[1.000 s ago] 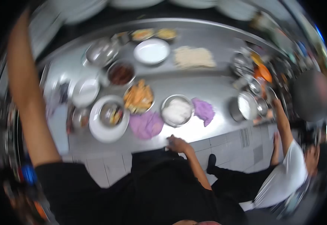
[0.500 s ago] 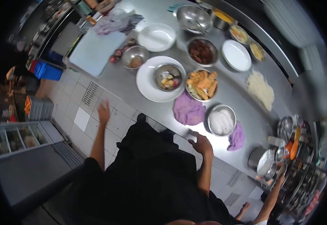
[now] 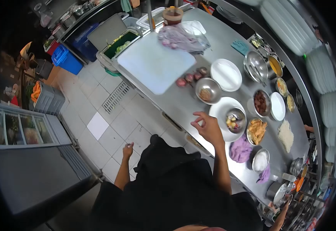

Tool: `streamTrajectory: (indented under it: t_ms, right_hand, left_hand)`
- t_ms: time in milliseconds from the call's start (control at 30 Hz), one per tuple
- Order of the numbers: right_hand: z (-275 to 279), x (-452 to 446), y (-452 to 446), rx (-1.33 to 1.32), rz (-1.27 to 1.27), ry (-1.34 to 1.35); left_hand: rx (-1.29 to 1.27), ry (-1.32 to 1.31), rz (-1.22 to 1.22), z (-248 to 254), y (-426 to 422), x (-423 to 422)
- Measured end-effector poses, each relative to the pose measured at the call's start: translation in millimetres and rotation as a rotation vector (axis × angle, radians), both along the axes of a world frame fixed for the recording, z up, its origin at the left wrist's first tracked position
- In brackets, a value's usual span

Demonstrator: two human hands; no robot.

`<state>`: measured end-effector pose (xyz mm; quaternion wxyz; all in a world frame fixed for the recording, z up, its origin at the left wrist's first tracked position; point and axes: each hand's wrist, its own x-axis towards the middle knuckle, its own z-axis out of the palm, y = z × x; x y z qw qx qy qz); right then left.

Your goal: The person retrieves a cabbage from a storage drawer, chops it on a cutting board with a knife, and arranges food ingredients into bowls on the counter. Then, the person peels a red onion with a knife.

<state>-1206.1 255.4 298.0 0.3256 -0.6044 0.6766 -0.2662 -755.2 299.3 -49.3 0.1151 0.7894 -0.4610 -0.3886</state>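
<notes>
Knocking the white plate [image 3: 215, 114] would be my worry: it sits near the table [image 3: 181, 109] edge with a metal bowl [image 3: 237, 113] of food bits [image 3: 232, 123] on it, so a careless swing of the right hand [image 3: 209, 129], just beside it, could spill stuff. That hand's half curled, thumb and forefinger apart, nothing visible in it. Left hand [image 3: 127, 151] hangs over the floor [image 3: 113, 129], fingers bent; can't tell if it's gripping anything.

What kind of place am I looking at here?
Most likely a restaurant or other commercial kitchen: tall stacks of white plates on a shelf, a long metal counter crowded with bowls of food, and a large white cutting board.
</notes>
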Motion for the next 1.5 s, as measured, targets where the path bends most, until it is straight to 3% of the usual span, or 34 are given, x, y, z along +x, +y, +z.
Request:
streamTrajectory:
  t_ms: [33,133,200,367,433,500,567,633,667,700,767,867,933,967,1033,1100,1167,1233,1267,1367,1500]
  right_hand:
    - [-12.7,17.7,-14.6,-0.039,0.046,-0.025]
    - [-33.2,56.8,-51.7,-0.054,0.105,-0.024]
    - [-30.9,75.1,-70.2,0.081,0.091,-0.073]
    - [-98.3,68.2,-126.4,0.098,-0.056,0.06]
    - [-130.3,65.0,-150.7,-0.216,-0.246,0.408]
    - [-137.6,66.6,-183.7,-0.069,-0.34,0.447]
    - [-148.6,70.3,-207.2,0.06,-0.381,0.475]
    - [-170.5,68.0,-228.9,-0.076,-0.607,0.439]
    - [-177.8,62.8,-232.6,0.014,-0.646,0.412]
    - [-175.3,57.3,-229.6,-0.064,-0.595,0.334]
    - [-155.8,57.2,-232.7,0.055,-0.651,0.324]
    - [-108.7,86.0,-254.9,-0.08,-0.683,0.261]
    - [-92.8,119.2,-288.3,-0.276,-0.535,0.053]
    - [-89.3,138.7,-308.5,-0.263,-0.553,-0.024]
    - [-123.3,160.4,-341.5,-0.258,-0.423,0.217]
    - [-144.4,178.9,-358.8,-0.2,-0.464,0.296]
    - [-141.7,192.7,-367.0,-0.121,-0.493,0.373]
    - [-118.6,206.3,-366.7,-0.032,-0.585,0.47]
    - [-109.8,210.9,-365.2,-0.019,-0.612,0.487]
    - [-92.1,227.5,-364.3,0.034,-0.693,0.455]
    - [-59.1,254.8,-378.4,-0.156,-0.866,0.109]
  left_hand:
    - [-0.05,-0.1,0.014,-8.5,-30.8,16.6]
    - [-0.349,0.038,0.156,35.6,-131.5,32.8]
    - [-0.61,0.17,0.142,97.4,-210.1,15.5]
    - [-0.781,0.421,-0.052,212.6,-389.8,-42.4]
    - [-0.756,0.478,-0.116,257.0,-424.0,-76.5]
    - [-0.745,0.576,-0.234,278.8,-449.4,-104.5]
    - [-0.745,0.552,-0.278,279.7,-471.4,-115.8]
    - [-0.667,0.624,-0.309,283.6,-494.4,-118.8]
    - [-0.64,0.67,-0.274,286.5,-498.7,-119.9]
    - [-0.638,0.66,-0.264,287.5,-502.3,-120.9]
    - [-0.503,0.72,-0.249,285.2,-511.1,-112.9]
    - [-0.601,0.619,-0.291,264.5,-571.9,-91.6]
    - [-0.668,0.616,-0.321,265.4,-621.9,-96.0]
    - [-0.675,0.591,-0.392,249.8,-661.0,-98.6]
    - [-0.429,0.741,-0.528,235.4,-729.8,-112.7]
    - [-0.429,0.713,-0.709,222.6,-785.7,-135.8]
    - [-0.424,0.69,-0.875,208.0,-824.2,-167.1]
    - [-0.6,0.621,-1.1,193.2,-840.5,-197.6]
    - [-0.468,0.691,-1.162,190.2,-845.8,-211.2]
    - [-0.554,0.664,-1.342,154.2,-860.3,-252.1]
    - [-0.515,0.779,-1.086,194.3,-835.6,-235.4]
